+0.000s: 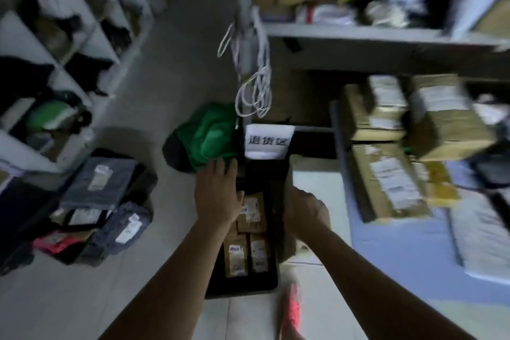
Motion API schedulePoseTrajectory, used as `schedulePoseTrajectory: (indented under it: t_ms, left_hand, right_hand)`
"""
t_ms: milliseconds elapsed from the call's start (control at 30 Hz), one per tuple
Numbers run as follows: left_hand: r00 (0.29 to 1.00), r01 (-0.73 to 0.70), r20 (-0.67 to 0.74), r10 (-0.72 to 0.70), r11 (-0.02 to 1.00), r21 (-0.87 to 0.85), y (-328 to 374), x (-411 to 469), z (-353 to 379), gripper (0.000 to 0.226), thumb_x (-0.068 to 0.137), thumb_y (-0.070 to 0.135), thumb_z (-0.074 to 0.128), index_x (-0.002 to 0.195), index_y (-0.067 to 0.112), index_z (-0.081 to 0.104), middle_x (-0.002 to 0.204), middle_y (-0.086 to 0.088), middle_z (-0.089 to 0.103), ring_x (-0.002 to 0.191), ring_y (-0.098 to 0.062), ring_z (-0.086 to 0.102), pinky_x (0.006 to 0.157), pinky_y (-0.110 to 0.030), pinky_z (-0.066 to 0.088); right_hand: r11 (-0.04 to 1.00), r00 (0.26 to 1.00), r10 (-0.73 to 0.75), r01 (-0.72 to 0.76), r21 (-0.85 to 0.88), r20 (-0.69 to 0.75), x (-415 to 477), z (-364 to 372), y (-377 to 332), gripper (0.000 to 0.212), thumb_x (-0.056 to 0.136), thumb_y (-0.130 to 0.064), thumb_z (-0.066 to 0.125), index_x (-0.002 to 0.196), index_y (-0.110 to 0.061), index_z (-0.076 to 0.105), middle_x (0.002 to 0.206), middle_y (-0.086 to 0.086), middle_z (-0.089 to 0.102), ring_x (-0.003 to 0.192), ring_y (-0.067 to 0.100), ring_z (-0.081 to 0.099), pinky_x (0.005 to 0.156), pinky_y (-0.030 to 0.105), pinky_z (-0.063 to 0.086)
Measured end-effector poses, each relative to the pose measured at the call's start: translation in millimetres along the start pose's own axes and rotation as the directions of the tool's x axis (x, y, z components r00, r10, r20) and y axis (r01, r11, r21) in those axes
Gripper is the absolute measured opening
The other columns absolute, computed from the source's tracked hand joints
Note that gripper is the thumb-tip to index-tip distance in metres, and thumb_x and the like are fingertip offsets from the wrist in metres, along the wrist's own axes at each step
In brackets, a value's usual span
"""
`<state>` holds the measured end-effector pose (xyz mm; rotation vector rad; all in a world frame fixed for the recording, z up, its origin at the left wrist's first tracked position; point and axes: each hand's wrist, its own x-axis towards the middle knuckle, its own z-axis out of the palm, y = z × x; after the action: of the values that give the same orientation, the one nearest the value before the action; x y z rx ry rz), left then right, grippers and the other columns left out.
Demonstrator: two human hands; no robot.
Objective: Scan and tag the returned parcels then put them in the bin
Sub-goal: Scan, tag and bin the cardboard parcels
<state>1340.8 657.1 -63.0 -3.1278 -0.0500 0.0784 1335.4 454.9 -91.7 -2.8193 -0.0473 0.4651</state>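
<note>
Brown parcels [251,211] lie flat, side by side, in the black bin [242,288] on the floor, beneath its white label [269,142]. The left hand [218,193] lies at the left rim, fingers straight, holding nothing. The right hand [303,208] bends over the right rim — whether its fingers grip I cannot tell. Both hands seem to be steadying or shifting the bin. Taped boxes [386,179] sit to the right, grey mailers [99,182] to the left — probably the next returns.

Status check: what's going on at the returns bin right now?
Left hand open over bin, left side. Right hand at its right wall, grip unclear. Brown parcels inside. Green bag beside it, not blocking.
</note>
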Motion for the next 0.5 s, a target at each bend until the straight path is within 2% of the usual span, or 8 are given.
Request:
schedulePoseTrajectory:
  t_ms: [100, 233, 300, 400, 500]
  left_hand:
    - [0.99, -0.138, -0.03, 0.138, 0.99, 0.006, 38, -21, -62, 0.078, 0.093, 0.053, 0.059, 0.157, 0.023, 0.026, 0.157, -0.01, 0.032, 0.146, -0.032, 0.027, 0.118, -0.047, 0.028]
    - [0.955, -0.289, -0.061, 0.29, 0.957, 0.021, 97, -57, -116, 0.071, 0.094, 0.052, 0.057, 0.155, 0.023, 0.033, 0.157, -0.009, 0.034, 0.144, -0.031, 0.032, 0.116, -0.047, 0.031]
    - [0.927, -0.364, -0.09, 0.365, 0.931, 0.021, 129, -73, -136, 0.066, 0.096, 0.051, 0.053, 0.155, 0.027, 0.035, 0.157, -0.008, 0.036, 0.144, -0.03, 0.033, 0.115, -0.047, 0.03]
    - [0.874, -0.481, -0.055, 0.482, 0.876, 0.028, 182, -89, -164, 0.066, 0.097, 0.055, 0.051, 0.156, 0.034, 0.03, 0.158, -0.008, 0.035, 0.145, -0.031, 0.031, 0.116, -0.046, 0.029]
    - [0.859, -0.508, -0.044, 0.511, 0.859, 0.064, 240, -100, -182, 0.064, 0.095, 0.056, 0.052, 0.153, 0.034, 0.035, 0.153, -0.007, 0.039, 0.142, -0.031, 0.033, 0.114, -0.047, 0.032]
  right_hand:
    - [0.998, 0.991, -0.001, -0.008, -0.066, -0.134, -57, -61, 23, 0.046, 0.088, -0.036, 0.067, 0.133, -0.028, 0.054, 0.135, -0.004, 0.059, 0.122, 0.025, 0.058, 0.095, 0.037, 0.05]
    - [0.992, 0.96, 0.097, -0.114, -0.046, -0.264, -131, -122, 68, 0.04, 0.084, -0.037, 0.069, 0.121, -0.027, 0.057, 0.121, 0.001, 0.063, 0.115, 0.029, 0.06, 0.087, 0.035, 0.049]
    - [0.989, 0.946, 0.125, -0.144, -0.042, -0.298, -164, -145, 95, 0.044, 0.084, -0.036, 0.07, 0.125, -0.027, 0.058, 0.125, 0.0, 0.064, 0.118, 0.028, 0.059, 0.09, 0.036, 0.049]
    - [0.983, 0.931, 0.174, -0.184, 0.0, -0.321, -204, -171, 141, 0.053, 0.085, -0.035, 0.071, 0.135, -0.03, 0.054, 0.133, -0.001, 0.063, 0.122, 0.027, 0.059, 0.095, 0.037, 0.048]
    - [0.973, 0.922, 0.224, -0.231, 0.015, -0.317, -231, -186, 194, 0.056, 0.088, -0.038, 0.071, 0.14, -0.03, 0.051, 0.135, 0.0, 0.062, 0.124, 0.027, 0.058, 0.095, 0.037, 0.049]
